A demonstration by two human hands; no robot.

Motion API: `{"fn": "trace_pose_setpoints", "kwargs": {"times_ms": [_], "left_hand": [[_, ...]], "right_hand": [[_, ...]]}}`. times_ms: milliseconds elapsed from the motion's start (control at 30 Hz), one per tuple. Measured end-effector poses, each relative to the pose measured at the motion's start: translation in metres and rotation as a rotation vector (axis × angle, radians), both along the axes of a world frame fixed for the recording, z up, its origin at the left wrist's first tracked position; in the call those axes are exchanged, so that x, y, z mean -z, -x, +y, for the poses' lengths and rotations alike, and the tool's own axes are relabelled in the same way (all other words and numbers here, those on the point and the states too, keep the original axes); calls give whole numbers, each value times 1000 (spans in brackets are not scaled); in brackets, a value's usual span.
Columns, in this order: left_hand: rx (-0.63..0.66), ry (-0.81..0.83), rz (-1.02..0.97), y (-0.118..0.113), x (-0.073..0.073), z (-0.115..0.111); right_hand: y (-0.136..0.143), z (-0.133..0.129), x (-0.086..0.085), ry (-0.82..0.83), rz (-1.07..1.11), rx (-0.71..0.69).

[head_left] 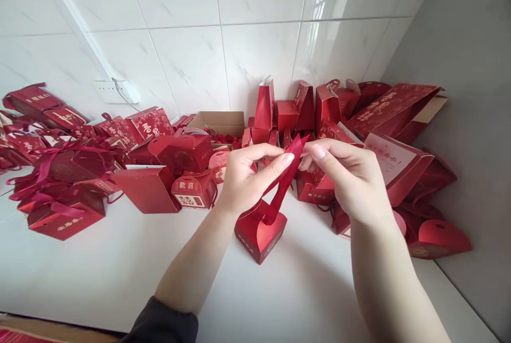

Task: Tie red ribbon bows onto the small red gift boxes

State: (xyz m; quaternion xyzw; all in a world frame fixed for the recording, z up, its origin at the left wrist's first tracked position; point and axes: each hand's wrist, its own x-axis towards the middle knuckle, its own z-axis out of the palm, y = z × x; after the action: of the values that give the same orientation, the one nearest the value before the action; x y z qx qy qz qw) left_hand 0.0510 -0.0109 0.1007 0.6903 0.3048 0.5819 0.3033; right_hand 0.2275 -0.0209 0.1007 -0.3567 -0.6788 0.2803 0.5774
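Observation:
A small red gift box [259, 242] with a rounded flap stands on the white table in front of me. From its top rises a dark red ribbon [281, 194], pulled up toward my hands. My left hand [255, 172] pinches the ribbon near its upper ends between thumb and fingers. On the other side, my right hand [345, 172] has its thumb and fingers closed beside the ribbon's pointed tips, above and right of the box. Whether a piece of ribbon lies between the right fingertips is too small to make out.
Assembled red gift boxes crowd the back of the white table [171, 268], among them a ribboned box [67, 212] at left and a rounded box [439, 239] at right. An open cardboard carton [219, 119] stands by the tiled wall [259, 55]. A grey panel [463, 162] borders the right side.

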Motion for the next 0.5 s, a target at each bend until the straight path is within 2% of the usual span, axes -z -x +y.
{"fn": "trace_pose_setpoints", "kwargs": {"times_ms": [133,300,400,500], "left_hand": [[10,-6,7,4,1,0],[69,77,-18,7,2,2],[221,223,-23,10,4,6],[412,405,10,17,16,15]], "right_hand": [[13,-13,-8,-39,-81,79],[21,-11,-13,-96,-113,145],[19,-3,-22,-137,-104,152],[12,8,-35,-164,-79,124]]}}
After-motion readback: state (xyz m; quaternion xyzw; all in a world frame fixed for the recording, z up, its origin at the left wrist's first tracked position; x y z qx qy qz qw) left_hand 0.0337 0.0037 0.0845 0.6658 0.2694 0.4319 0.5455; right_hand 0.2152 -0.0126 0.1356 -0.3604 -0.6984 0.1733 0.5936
